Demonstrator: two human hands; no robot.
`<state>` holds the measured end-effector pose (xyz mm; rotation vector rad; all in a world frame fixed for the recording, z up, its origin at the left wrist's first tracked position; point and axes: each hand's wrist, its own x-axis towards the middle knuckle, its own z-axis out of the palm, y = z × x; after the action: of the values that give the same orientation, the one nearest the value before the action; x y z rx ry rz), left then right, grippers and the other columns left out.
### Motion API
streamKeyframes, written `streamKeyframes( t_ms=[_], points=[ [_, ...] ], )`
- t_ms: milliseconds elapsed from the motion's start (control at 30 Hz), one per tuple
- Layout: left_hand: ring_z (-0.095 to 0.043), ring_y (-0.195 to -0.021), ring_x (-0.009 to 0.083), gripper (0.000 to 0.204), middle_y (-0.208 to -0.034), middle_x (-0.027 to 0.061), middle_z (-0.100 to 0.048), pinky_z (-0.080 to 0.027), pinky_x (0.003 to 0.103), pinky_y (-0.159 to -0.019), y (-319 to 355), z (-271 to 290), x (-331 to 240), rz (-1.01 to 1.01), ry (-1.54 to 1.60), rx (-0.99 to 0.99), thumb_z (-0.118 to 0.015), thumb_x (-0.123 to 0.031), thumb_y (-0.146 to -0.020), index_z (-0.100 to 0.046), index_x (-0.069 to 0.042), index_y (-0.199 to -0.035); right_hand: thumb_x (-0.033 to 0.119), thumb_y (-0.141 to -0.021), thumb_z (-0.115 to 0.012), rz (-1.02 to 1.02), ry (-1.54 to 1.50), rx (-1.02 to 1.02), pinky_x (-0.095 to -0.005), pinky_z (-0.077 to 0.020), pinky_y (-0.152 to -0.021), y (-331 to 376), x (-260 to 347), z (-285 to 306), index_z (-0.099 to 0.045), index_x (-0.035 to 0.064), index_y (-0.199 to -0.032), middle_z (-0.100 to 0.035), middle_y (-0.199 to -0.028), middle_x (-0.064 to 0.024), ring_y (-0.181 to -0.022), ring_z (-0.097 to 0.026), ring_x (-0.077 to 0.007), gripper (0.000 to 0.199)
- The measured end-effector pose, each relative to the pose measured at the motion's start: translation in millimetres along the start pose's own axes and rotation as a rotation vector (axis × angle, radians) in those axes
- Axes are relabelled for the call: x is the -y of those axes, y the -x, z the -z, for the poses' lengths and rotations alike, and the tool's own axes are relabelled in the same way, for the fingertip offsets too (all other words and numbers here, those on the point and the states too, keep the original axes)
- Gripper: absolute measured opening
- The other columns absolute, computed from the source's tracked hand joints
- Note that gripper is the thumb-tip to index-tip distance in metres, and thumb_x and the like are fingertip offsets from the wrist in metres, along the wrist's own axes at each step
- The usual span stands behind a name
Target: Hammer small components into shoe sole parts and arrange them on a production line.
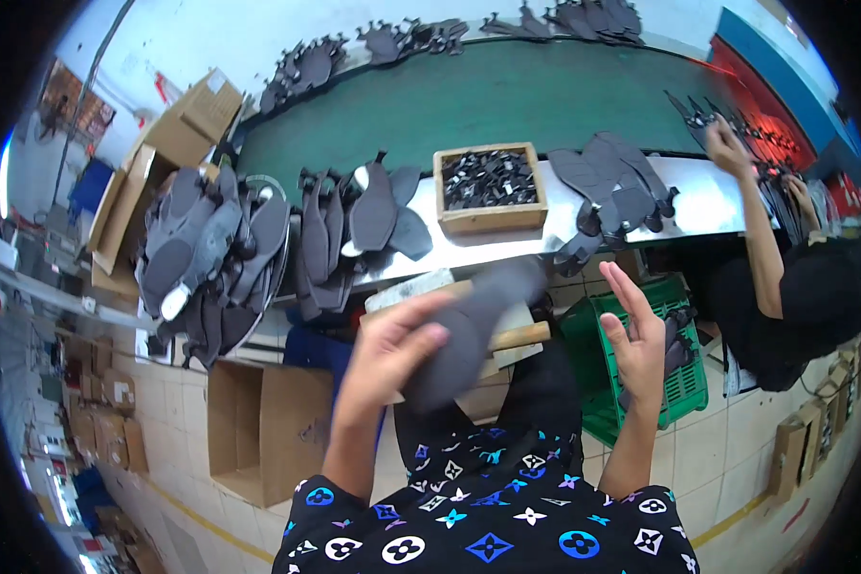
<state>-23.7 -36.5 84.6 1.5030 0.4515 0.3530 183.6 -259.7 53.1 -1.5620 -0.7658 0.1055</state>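
My left hand point(392, 346) grips a dark grey sandal sole point(454, 349) in front of my lap, thumb on top; the far end of the sole is smeared by motion. To its right, my right hand point(641, 344) is raised with straight fingers and thumb apart, touching nothing. Under the sole, a wooden handle point(521, 336) pokes out over a pale block. Beyond, on the metal bench, stands a wooden box point(493, 223) of small black parts. Grey soles with straps point(612, 182) lie to its right, and more soles point(375, 206) to its left.
A green belt point(469, 96) runs behind the bench, with sandals along its far edge. A heaped pile of soles point(206, 239) stands at left. Below are a cardboard box point(297, 435) and a green crate point(684, 394). At right, a co-worker's hand point(727, 148) reaches over the belt.
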Motion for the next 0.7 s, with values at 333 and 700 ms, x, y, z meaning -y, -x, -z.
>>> streamKeyframes(
  t_ms=[333,700],
  points=[
    [-0.061,-0.109,0.0213,0.057,-0.125,0.0176,-0.06,-0.047,0.033,-0.097,-95.7,156.5,10.3,-0.268,-1.169,-0.689,-0.064,-0.026,-0.098,-0.046,0.007,-0.139,0.016,-0.097,-0.062,-0.015,0.206,-0.268,-0.0346,-0.055,-0.081,-72.1,-88.8,21.7,-0.063,-0.0043,-0.119,-0.071,-0.102,-0.0208,-0.09,-0.071,-0.0276,0.03],
    [-0.058,-0.118,0.0224,0.042,-0.129,0.0134,-0.059,-0.046,0.035,-0.1,-34.7,106.4,32.9,-0.168,-0.654,-0.435,-0.066,-0.014,-0.095,-0.056,0.002,-0.132,0.015,-0.092,-0.067,-0.096,-0.046,-0.275,-0.0301,-0.0465,-0.058,-156.3,-107.1,2.0,-0.069,-0.0006,-0.089,-0.064,-0.071,-0.005,-0.062,-0.06,-0.0146,0.016]
  ],
)
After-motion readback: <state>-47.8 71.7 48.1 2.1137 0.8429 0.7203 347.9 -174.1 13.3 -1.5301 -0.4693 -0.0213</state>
